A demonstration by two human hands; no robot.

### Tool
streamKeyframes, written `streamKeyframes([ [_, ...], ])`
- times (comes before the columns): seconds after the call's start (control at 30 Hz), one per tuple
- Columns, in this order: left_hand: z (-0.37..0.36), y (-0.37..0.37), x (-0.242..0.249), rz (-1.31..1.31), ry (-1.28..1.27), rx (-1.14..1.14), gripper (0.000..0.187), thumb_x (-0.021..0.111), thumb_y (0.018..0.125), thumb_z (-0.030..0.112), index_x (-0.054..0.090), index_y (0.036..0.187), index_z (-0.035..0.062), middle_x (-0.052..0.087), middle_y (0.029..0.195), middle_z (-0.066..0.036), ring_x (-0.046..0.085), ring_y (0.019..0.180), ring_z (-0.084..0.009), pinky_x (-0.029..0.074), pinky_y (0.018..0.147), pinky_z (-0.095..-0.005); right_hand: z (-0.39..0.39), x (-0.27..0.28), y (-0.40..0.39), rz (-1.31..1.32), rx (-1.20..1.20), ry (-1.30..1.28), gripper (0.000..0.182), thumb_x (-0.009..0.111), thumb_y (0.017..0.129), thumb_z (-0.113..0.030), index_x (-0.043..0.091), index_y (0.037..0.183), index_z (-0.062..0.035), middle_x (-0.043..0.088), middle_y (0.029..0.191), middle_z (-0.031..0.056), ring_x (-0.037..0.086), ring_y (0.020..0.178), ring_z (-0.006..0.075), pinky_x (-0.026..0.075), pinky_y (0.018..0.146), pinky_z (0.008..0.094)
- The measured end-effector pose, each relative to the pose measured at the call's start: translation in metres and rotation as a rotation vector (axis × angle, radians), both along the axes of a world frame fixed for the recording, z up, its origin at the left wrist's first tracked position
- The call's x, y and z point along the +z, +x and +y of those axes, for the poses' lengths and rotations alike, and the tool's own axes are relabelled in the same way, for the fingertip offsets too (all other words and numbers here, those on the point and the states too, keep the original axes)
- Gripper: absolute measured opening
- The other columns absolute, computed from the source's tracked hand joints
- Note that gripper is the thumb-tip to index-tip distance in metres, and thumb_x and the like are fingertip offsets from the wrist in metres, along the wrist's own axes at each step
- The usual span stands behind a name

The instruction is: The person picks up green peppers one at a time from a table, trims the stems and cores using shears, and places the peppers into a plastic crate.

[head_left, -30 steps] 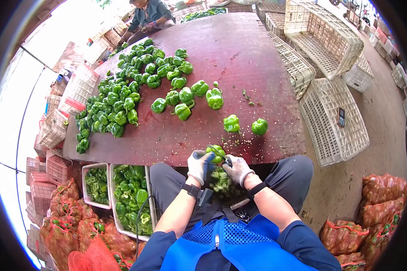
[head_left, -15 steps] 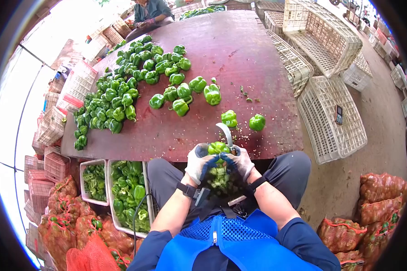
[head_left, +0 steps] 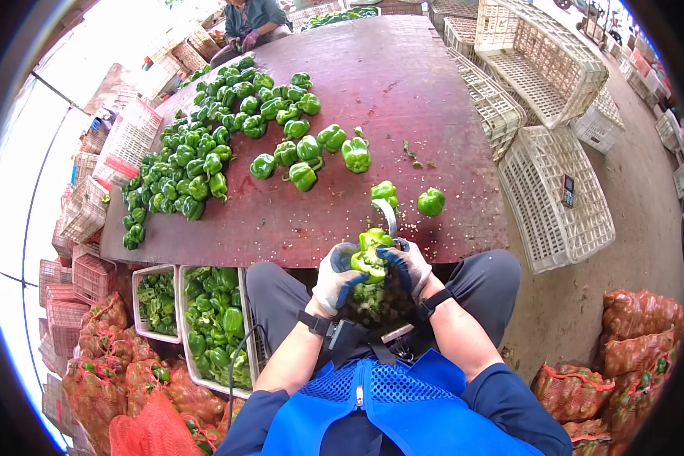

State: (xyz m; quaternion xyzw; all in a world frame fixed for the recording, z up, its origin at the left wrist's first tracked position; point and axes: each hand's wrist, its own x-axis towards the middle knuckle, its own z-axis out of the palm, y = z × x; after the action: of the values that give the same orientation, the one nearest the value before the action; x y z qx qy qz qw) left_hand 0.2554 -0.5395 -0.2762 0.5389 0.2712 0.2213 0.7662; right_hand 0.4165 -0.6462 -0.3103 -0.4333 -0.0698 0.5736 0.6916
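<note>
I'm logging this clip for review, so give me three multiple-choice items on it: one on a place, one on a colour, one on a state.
1. Where do the tubs of cut peppers stand?
A. on the tabletop
B. below the table's near edge, on the person's left
C. on the white crates

2. What colour is the table?
A. dark red-brown
B. white
C. blue

3. What state is the pepper in the hands in?
A. whole and lying on the table
B. split open between both hands
C. sealed in a net sack

Answers:
1 B, the tubs sit beside the person's left leg, under the table's edge.
2 A, the bare top shows red-brown.
3 B, the left hand and the right hand grip it, and it gapes open, with a knife sticking up behind.
</note>
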Motion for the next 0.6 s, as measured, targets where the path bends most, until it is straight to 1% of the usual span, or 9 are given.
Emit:
streamKeyframes([
  [0.03,0.000,-0.001,0.006,-0.033,-0.113,-0.032,0.052,0.067,0.072,-0.009,0.055,0.122,-0.0030,0.067,0.113,-0.012,0.066,0.103,-0.0211,0.053,0.093,-0.0341,0.000,0.003,0.002,0.026,0.017,0.012,0.025,0.073,0.086,-0.009,0.065,0.110,-0.0040,0.069,0.092,0.0039,0.064,0.069,0.0105,0.052,0.061,0.0246],
  [0.17,0.009,-0.008,0.003,-0.107,-0.383,-0.118,0.050,0.064,0.074,-0.006,0.054,0.123,-0.0037,0.067,0.112,-0.014,0.067,0.103,-0.0227,0.054,0.093,-0.0351,-0.005,0.012,0.003,0.023,0.029,0.039,0.028,0.070,0.084,-0.006,0.065,0.111,-0.0030,0.069,0.091,0.0040,0.063,0.067,0.0096,0.051,0.058,0.0234],
  [0.2,0.012,-0.011,0.001,-0.133,-0.377,-0.154,0.044,0.065,0.076,-0.002,0.056,0.119,-0.0016,0.067,0.112,-0.015,0.068,0.103,-0.0255,0.056,0.091,-0.0355,-0.007,0.015,0.003,0.024,0.030,0.039,0.028,0.070,0.084,-0.006,0.065,0.111,-0.0030,0.069,0.091,0.0040,0.063,0.067,0.0096,0.051,0.058,0.0234],
  [0.3,0.021,-0.018,-0.003,-0.174,-0.486,-0.260,0.044,0.068,0.076,0.001,0.056,0.119,-0.0015,0.067,0.111,-0.014,0.068,0.101,-0.0249,0.056,0.090,-0.0349,-0.009,0.020,0.006,0.062,0.101,0.076,0.030,0.070,0.082,-0.006,0.066,0.111,-0.0022,0.069,0.090,0.0036,0.061,0.066,0.0085,0.049,0.057,0.0221],
  [0.37,0.027,-0.023,-0.005,-0.171,-0.441,-0.285,0.045,0.070,0.078,0.007,0.056,0.119,-0.0022,0.067,0.109,-0.014,0.068,0.100,-0.0244,0.056,0.090,-0.0354,-0.010,0.019,0.009,-0.033,0.205,0.074,0.031,0.070,0.081,-0.007,0.067,0.111,-0.0014,0.070,0.091,0.0039,0.060,0.064,0.0073,0.047,0.055,0.0205],
  [0.43,0.030,-0.026,-0.002,-0.146,-0.457,-0.295,0.044,0.071,0.080,0.011,0.056,0.119,-0.0030,0.067,0.108,-0.013,0.068,0.099,-0.0237,0.056,0.089,-0.0363,-0.012,0.034,0.012,-0.086,0.253,0.042,0.031,0.071,0.079,-0.005,0.068,0.110,-0.0003,0.070,0.093,0.0046,0.063,0.070,0.0085,0.051,0.063,0.0219],
  [0.5,0.028,-0.030,-0.008,-0.172,-0.505,-0.288,0.045,0.070,0.082,0.013,0.054,0.121,-0.0033,0.067,0.109,-0.014,0.068,0.100,-0.0258,0.057,0.089,-0.0378,-0.012,0.043,0.009,-0.158,0.260,0.074,0.034,0.072,0.077,-0.004,0.067,0.111,-0.0001,0.071,0.096,0.0047,0.065,0.083,0.0114,0.053,0.077,0.0259],
  [0.57,0.025,-0.030,-0.006,-0.189,-0.664,-0.288,0.046,0.068,0.084,0.013,0.051,0.124,-0.0026,0.067,0.109,-0.016,0.068,0.100,-0.0289,0.057,0.089,-0.0396,-0.008,0.026,0.012,-0.274,0.271,0.103,0.037,0.073,0.076,-0.004,0.067,0.112,-0.0010,0.070,0.096,0.0037,0.065,0.084,0.0110,0.052,0.077,0.0261],
  [0.6,0.023,-0.031,-0.007,-0.185,-0.712,-0.268,0.044,0.064,0.086,0.013,0.050,0.125,-0.0017,0.066,0.110,-0.018,0.069,0.094,-0.0316,0.059,0.082,-0.0410,-0.006,0.024,0.013,-0.389,0.283,0.130,0.040,0.074,0.075,-0.005,0.066,0.114,-0.0019,0.069,0.096,0.0027,0.064,0.085,0.0106,0.052,0.078,0.0263],
])
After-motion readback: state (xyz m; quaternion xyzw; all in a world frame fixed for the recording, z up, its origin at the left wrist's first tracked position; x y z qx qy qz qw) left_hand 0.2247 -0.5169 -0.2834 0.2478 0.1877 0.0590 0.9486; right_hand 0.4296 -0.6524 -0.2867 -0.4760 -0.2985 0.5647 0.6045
